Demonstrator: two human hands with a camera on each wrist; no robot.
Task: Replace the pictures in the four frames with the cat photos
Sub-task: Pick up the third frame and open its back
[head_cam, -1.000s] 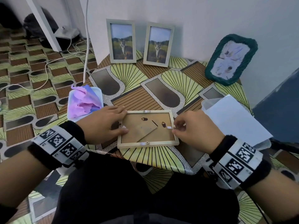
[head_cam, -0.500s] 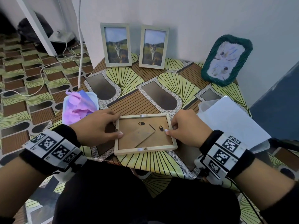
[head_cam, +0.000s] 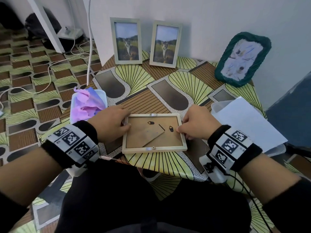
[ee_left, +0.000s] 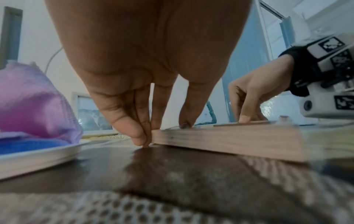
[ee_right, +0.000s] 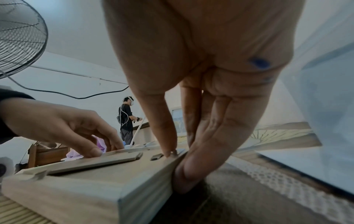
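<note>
A light wooden picture frame lies face down near the table's front edge, its brown backing board and folded stand facing up. My left hand holds its left rail, thumb on the backing by the left tab and fingers down against the outer edge. My right hand pinches the right rail, thumb on top at the right tab and fingers along the outer side. Two matching frames with cat photos stand against the wall. A green frame with a pale picture leans at the back right.
A white tray with crumpled purple paper sits left of the frame. A clear container under a white sheet is at the right. A person stands far off in the right wrist view. Cables lie on the floor at left.
My right hand went from pinching the right tab to gripping the rail with the thumb on top. My left hand slid up toward the frame's far left corner. The frame stayed flat.
</note>
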